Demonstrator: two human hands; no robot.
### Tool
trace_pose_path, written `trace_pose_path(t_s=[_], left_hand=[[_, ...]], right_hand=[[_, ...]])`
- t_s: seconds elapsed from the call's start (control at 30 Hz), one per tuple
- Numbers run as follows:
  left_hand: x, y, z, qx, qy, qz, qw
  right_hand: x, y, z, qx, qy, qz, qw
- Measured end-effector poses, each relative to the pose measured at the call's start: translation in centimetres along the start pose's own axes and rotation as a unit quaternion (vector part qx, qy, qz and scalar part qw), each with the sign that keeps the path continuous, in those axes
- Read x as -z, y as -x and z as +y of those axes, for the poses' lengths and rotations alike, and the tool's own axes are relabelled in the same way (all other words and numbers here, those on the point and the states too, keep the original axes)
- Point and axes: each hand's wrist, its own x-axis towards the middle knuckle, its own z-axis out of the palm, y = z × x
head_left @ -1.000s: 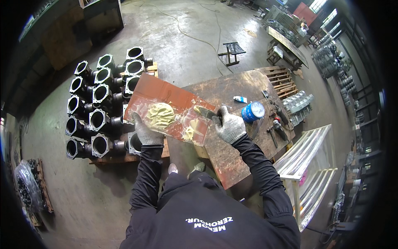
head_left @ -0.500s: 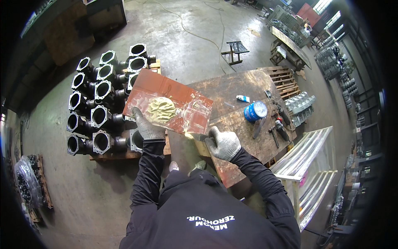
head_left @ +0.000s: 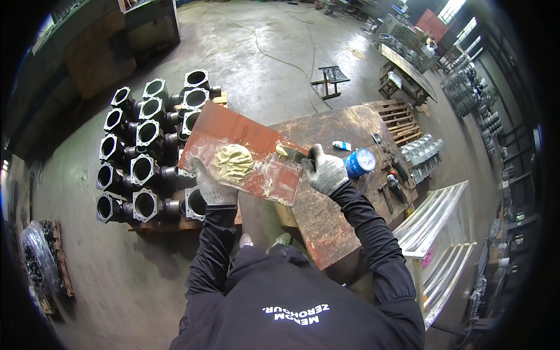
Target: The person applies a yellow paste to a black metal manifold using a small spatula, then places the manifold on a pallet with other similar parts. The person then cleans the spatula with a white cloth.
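In a grey knit glove, my left hand [head_left: 214, 185] grips the lower left edge of a reddish-brown flat board [head_left: 233, 126], holding it up in front of me. A mound of pale yellow putty [head_left: 233, 163] sits on the board near that hand, and thin smears of it cover the right part. My right hand [head_left: 326, 170], gloved alike, is closed round a putty knife [head_left: 296, 154]. Its dark blade lies over the board's right end, with a dab of yellow putty by its tip. The knife's handle is mostly hidden in the glove.
A worn wooden table [head_left: 332, 224] carries a blue can [head_left: 359, 163], a small white-and-blue tube [head_left: 342, 145] and a power tool [head_left: 394, 178]. Dark metal castings [head_left: 144, 169] stand in rows on a pallet at left. A white rack [head_left: 437, 227] stands at right, a stool [head_left: 332, 77] beyond the table.
My right hand and the putty knife have moved up from the board's lower edge to its right end. The board has shifted slightly right and down.
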Motion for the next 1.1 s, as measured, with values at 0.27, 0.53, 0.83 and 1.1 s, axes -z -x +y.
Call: trace_pose_path(t_s=[0.27, 0.53, 0.83, 1.1], left_hand=[[-0.8, 0.5, 0.0, -0.011, -0.007, 0.047, 0.999], [-1.7, 0.6, 0.6, -0.031, -0.047, 0.030, 0.998], [-2.2, 1.5, 0.9, -0.042, -0.086, 0.020, 0.995], [-1.4, 1.1, 0.3, -0.052, -0.052, 0.033, 0.997]], right_hand=[[-1.0, 3.7, -2.1, 0.039, -0.035, -0.070, 0.996], [1.0, 0.5, -0.4, 0.006, -0.054, 0.100, 0.993], [1.0, 0.0, 0.1, -0.003, -0.014, 0.011, 1.000], [-1.4, 4.0, -1.9, 0.030, -0.041, -0.062, 0.997]])
